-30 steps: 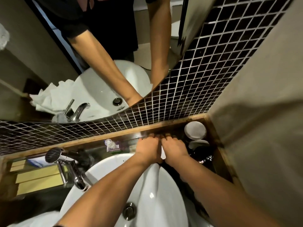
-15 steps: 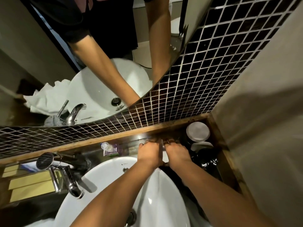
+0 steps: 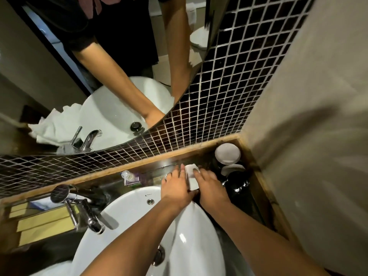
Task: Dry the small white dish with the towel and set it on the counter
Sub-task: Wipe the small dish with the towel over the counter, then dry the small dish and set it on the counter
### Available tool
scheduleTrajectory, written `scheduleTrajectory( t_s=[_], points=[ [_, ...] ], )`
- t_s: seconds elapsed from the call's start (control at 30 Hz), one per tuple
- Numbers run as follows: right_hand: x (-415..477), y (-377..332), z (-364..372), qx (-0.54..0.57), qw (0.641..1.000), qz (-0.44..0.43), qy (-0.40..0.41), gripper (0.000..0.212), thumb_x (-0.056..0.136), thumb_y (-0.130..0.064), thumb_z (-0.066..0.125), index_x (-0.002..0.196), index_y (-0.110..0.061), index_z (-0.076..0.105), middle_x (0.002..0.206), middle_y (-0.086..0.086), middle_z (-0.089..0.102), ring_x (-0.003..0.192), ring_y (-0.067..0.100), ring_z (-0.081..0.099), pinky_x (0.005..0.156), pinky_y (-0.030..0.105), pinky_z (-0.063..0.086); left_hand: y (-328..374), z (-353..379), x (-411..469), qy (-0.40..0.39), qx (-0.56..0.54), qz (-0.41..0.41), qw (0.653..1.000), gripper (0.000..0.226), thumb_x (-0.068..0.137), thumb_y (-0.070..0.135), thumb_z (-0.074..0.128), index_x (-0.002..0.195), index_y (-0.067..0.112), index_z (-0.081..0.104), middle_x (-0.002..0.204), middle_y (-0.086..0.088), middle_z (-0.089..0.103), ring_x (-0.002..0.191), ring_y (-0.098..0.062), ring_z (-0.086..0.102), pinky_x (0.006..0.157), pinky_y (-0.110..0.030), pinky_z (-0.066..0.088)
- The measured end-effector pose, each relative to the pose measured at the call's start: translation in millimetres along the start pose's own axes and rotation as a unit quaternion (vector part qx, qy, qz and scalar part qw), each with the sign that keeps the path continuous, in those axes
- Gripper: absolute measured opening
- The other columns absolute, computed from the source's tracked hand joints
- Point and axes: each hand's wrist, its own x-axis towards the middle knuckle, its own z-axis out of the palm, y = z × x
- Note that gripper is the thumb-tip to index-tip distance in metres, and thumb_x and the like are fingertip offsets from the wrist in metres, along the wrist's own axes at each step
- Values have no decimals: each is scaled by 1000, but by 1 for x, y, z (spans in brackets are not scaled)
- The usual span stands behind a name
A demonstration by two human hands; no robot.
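A small white dish (image 3: pixel 191 176) with rounded corners sits low over the dark counter (image 3: pixel 155 172) behind the basin, between my two hands. My left hand (image 3: pixel 176 186) presses against its left edge with the fingers stretched forward. Over its right edge lies my right hand (image 3: pixel 209 183), fingertips on the rim. Much of the dish is hidden by the hands, and I cannot tell whether it rests on the counter. The white towel (image 3: pixel 57 124) shows only as a crumpled reflection in the mirror, left of the tap.
A white basin (image 3: pixel 129 216) fills the foreground, with a chrome tap (image 3: pixel 87 216) at its left. Two round white dishes (image 3: pixel 227 153) and a black glossy object (image 3: pixel 238 184) crowd the right corner. A small clear bottle (image 3: pixel 129 176) stands by the tiled wall.
My hands have spread slightly apart, so the white dish between them now shows. The view has shifted a little closer to the counter.
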Motion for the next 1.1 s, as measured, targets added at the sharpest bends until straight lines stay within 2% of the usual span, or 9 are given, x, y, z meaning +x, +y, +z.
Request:
scheduleTrajectory(
  t_s=[0.1, 0.2, 0.3, 0.4, 0.63, 0.73, 0.93, 1.03, 1.1],
  points=[
    [-54, 10, -4, 17, 998, -28, 55, 48, 88, -14, 68, 134, -20, 56, 137, 4, 59, 123, 27, 53, 97, 38, 50, 5, -1, -27, 29, -6, 50, 998, 81, 88, 50, 58, 155, 24, 19, 159, -2, 28, 141, -27, 32, 113, -47, 27],
    [-98, 18, 0, 95, 982, 70, 148, 30, 78, -4, 75, 103, -21, 74, 101, 0, 74, 94, 23, 68, 83, 34, 54, 16, 2, -53, 56, 11, 188, 981, 61, 85, 37, 56, 144, 31, 41, 146, 6, 48, 128, -20, 48, 101, -39, 34],
    [-126, 27, 12, 123, 963, 199, 131, 34, 85, -7, 63, 114, -23, 69, 117, 0, 70, 109, 21, 63, 95, 33, 48, 33, 10, -67, 41, 4, 210, 977, 54, 76, 35, 55, 131, 34, 56, 123, 7, 65, 109, -21, 62, 90, -35, 45],
    [-141, 48, 43, 61, 966, 233, 99, 52, 78, -18, 70, 129, -22, 61, 130, 4, 62, 119, 25, 57, 101, 37, 47, 48, 33, -68, 25, 15, 209, 977, 48, 74, 36, 55, 121, 32, 62, 114, 5, 68, 101, -25, 66, 84, -35, 51],
    [-140, 71, 75, 32, 969, 234, 67, 66, 85, -37, 67, 146, -26, 43, 154, 4, 39, 140, 27, 36, 114, 42, 37, 79, 69, -50, -70, 89, 188, 976, 63, 82, 36, 66, 141, 32, 44, 146, 3, 42, 129, -28, 44, 105, -44, 36],
    [-133, 78, 72, 24, 972, 228, 58, 62, 86, -44, 67, 142, -28, 47, 150, 2, 43, 138, 25, 37, 112, 40, 38, 84, 74, -39, -76, 84, 171, 979, 55, 87, 26, 64, 140, 30, 48, 149, 2, 36, 129, -32, 38, 103, -45, 41],
    [-125, 85, 70, -30, 986, 164, 16, 46, 84, -29, 68, 128, -23, 58, 127, 5, 62, 117, 27, 55, 95, 39, 48, 70, 85, -34, -4, 50, 179, 983, 39, 80, 33, 67, 118, 30, 63, 121, 2, 57, 104, -29, 57, 74, -34, 50],
    [-120, 85, 70, -42, 988, 149, -21, 45, 70, -25, 79, 113, -21, 68, 108, 6, 70, 95, 28, 67, 76, 41, 55, 71, 81, -32, -7, 64, 193, 979, 49, 78, 44, 70, 124, 32, 59, 122, 0, 58, 104, -28, 61, 77, -34, 49],
    [-116, 83, 66, -42, 991, 125, -19, 46, 72, -29, 78, 115, -21, 67, 111, 6, 68, 96, 27, 69, 78, 41, 55, 70, 74, -32, -6, 50, 191, 980, 51, 79, 45, 68, 127, 31, 56, 124, 0, 56, 107, -28, 61, 80, -34, 50]
  ],
)
